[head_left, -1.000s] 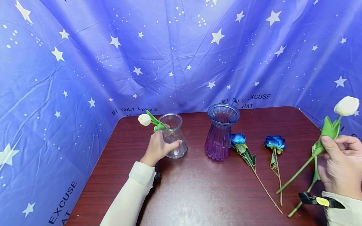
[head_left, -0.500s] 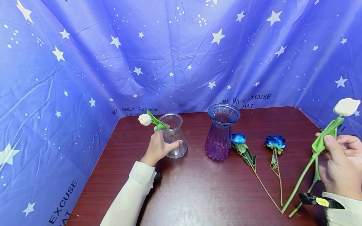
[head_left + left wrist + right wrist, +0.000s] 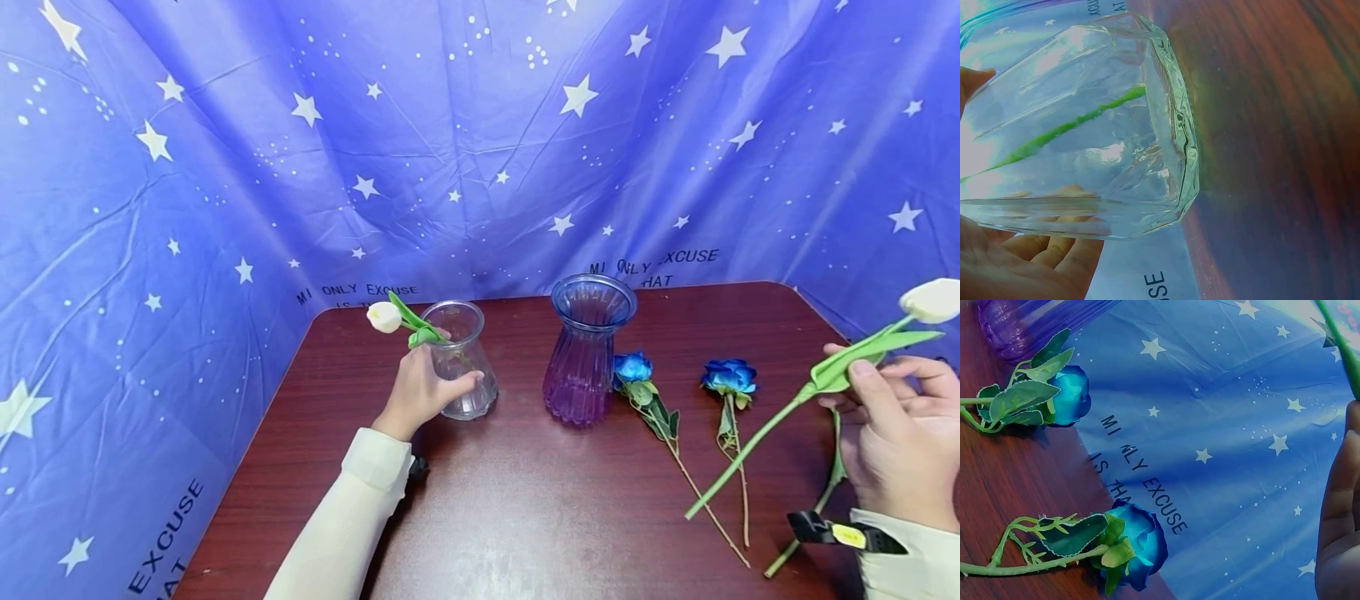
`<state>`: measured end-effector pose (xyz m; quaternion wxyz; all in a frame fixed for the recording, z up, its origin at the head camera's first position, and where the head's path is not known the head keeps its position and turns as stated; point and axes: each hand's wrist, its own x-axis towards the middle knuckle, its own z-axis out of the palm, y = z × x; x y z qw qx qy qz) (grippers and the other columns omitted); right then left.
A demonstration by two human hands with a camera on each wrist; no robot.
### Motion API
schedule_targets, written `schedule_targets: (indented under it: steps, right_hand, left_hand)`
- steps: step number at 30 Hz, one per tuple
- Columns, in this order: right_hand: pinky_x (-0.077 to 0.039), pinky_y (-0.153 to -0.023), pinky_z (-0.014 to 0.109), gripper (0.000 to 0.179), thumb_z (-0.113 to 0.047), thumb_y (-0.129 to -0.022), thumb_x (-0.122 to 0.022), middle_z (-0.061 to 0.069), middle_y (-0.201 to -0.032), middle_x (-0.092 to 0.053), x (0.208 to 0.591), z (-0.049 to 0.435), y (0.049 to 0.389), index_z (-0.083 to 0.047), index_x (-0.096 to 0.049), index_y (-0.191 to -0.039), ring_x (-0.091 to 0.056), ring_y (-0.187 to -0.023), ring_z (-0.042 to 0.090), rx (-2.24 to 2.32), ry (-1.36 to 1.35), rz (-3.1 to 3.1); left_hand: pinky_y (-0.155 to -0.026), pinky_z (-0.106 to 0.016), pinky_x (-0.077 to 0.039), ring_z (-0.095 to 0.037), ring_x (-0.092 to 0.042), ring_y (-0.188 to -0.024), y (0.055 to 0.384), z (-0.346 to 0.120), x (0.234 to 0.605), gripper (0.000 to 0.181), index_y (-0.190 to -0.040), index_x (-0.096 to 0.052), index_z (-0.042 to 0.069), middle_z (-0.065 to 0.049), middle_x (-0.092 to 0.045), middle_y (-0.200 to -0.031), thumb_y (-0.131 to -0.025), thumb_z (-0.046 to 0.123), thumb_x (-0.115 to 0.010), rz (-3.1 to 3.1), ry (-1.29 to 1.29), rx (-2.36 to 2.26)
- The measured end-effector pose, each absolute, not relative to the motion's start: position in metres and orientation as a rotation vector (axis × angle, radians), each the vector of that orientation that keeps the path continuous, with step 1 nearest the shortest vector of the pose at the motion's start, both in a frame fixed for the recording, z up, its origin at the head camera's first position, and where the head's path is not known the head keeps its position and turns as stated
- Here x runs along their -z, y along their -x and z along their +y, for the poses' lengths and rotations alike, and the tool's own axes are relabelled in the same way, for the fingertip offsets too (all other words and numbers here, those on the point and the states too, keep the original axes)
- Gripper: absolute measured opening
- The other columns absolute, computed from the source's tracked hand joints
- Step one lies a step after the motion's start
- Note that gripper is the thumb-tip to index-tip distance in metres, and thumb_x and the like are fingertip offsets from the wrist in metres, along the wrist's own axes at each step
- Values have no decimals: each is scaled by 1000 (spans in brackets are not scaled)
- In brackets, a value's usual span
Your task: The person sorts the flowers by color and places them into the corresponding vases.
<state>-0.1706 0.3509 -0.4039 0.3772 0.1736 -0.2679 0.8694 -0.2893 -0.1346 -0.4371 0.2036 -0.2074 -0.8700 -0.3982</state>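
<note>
At the left of the table, my left hand (image 3: pixel 420 390) grips a clear glass vase (image 3: pixel 472 392), thumb along its front. One white tulip (image 3: pixel 384 317) leans out over the vase's left rim. Its green stem (image 3: pixel 1072 128) runs down inside the glass in the left wrist view. Over the table's right side, my right hand (image 3: pixel 900 433) pinches a second white tulip (image 3: pixel 930 300) near its leaves, between thumb and fingers. That tulip slants, bloom up to the right and stem end down to the left. In the right wrist view only part of the hand and stem show.
A blue-purple glass vase (image 3: pixel 581 367) stands near the back edge. Two blue roses, a left one (image 3: pixel 633 371) and a right one (image 3: pixel 729 379), lie to its right. Another green stem (image 3: pixel 787 557) lies partly hidden beneath my right wrist. A star-patterned curtain (image 3: pixel 465 150) surrounds the table.
The tulip in my right hand has tipped further over, its stem end swinging up and left and its bloom dropping to the right. My left hand and the clear vase have stayed still.
</note>
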Motion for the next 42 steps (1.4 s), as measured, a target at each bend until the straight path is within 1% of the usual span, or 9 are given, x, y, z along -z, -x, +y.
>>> schedule_targets:
  steps: [4, 6, 11, 14, 20, 24, 29, 35, 42]
  right_hand:
    - [-52, -41, 35, 19, 34, -91, -40, 45, -100, -66, 404, 351, 170, 21, -47, -103, -74, -89, 49, -2241, -417, -679]
    - [-52, -42, 34, 22, 33, -91, -41, 44, -100, -67, 403, 350, 169, 24, -49, -109, -75, -89, 47, -2239, -403, -712]
    - [-60, -52, 38, 38, 33, -91, -39, 42, -106, -68, 399, 350, 166, 30, -45, -129, -75, -89, 44, -2275, -475, -765]
    - [-62, -60, 41, 43, 34, -91, -37, 42, -107, -67, 395, 350, 164, 30, -42, -133, -75, -91, 45, -2334, -543, -735]
    - [-63, -69, 43, 38, 34, -90, -42, 40, -107, -68, 387, 346, 162, 31, -48, -127, -75, -89, 45, -2392, -623, -731]
    - [-63, -68, 45, 29, 34, -89, -44, 43, -103, -67, 381, 342, 160, 32, -51, -117, -74, -83, 47, -2450, -699, -647]
    - [-63, -69, 47, 23, 34, -89, -44, 45, -104, -66, 375, 339, 159, 33, -50, -111, -74, -80, 49, -2481, -782, -611]
    - [-63, -73, 48, 31, 40, -86, -36, 45, -108, -65, 371, 342, 160, 34, -51, -113, -74, -87, 50, -2503, -796, -639]
    - [-62, -75, 50, 33, 35, -92, -27, 47, -109, -64, 366, 346, 164, 35, -49, -116, -72, -92, 53, -2538, -854, -603]
  left_hand:
    - [-90, -43, -59, -27, -69, -102, 290, -135, 437, 73, -125, -58, 2, -10, -71, -111, -72, 38, -92, -2420, 592, 1102]
    - [-90, -43, -59, -27, -69, -102, 290, -135, 437, 72, -124, -58, 2, -10, -71, -111, -71, 38, -91, -2418, 594, 1095]
    - [-89, -43, -59, -27, -69, -101, 289, -135, 436, 71, -124, -59, 2, -10, -72, -110, -72, 38, -91, -2426, 586, 1099]
    - [-89, -43, -59, -27, -69, -101, 288, -135, 436, 70, -124, -59, 2, -11, -72, -109, -73, 38, -91, -2432, 580, 1107]
    - [-90, -43, -59, -27, -68, -101, 288, -136, 436, 71, -125, -58, 2, -10, -72, -109, -73, 37, -91, -2434, 569, 1128]
    - [-90, -42, -59, -26, -67, -102, 289, -135, 435, 71, -125, -58, 2, -9, -71, -109, -73, 37, -90, -2442, 572, 1142]
    - [-90, -42, -58, -26, -68, -101, 289, -134, 434, 71, -125, -58, 2, -9, -71, -108, -73, 38, -90, -2443, 571, 1131]
    - [-88, -43, -59, -28, -69, -99, 290, -134, 436, 73, -125, -58, 0, -10, -72, -106, -72, 38, -91, -2422, 584, 1110]
    - [-87, -43, -59, -28, -70, -97, 289, -134, 436, 74, -125, -59, -1, -11, -73, -105, -72, 38, -91, -2415, 588, 1094]
